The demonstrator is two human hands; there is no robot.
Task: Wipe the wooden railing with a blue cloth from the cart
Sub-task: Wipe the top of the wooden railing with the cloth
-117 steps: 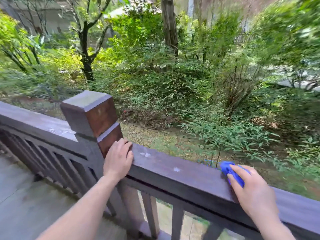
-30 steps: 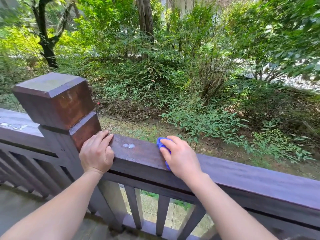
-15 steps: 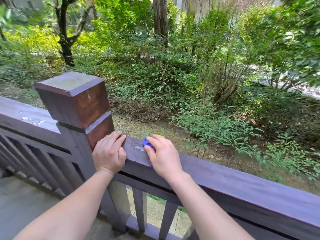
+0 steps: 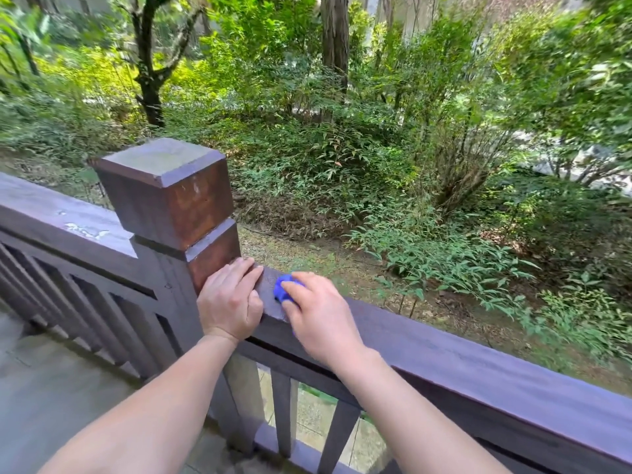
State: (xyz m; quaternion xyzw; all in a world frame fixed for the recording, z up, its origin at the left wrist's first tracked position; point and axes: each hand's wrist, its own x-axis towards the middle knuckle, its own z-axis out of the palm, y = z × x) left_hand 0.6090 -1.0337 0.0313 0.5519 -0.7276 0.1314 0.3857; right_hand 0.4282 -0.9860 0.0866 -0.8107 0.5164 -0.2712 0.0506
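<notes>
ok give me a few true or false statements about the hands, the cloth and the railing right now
1. The right hand presses a blue cloth on the railing's top rail. True.
2. The left hand rests on top of the square post cap. False: it rests on the rail, against the post's base.
3. The cloth lies right of the left hand. True.
4. Pale marks sit on the rail left of the post. True.
5. The cloth is red. False: blue.

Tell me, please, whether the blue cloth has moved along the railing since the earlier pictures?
Yes. The blue cloth, under the right hand, has slid left along the railing toward the post, almost reaching the left hand.
</notes>
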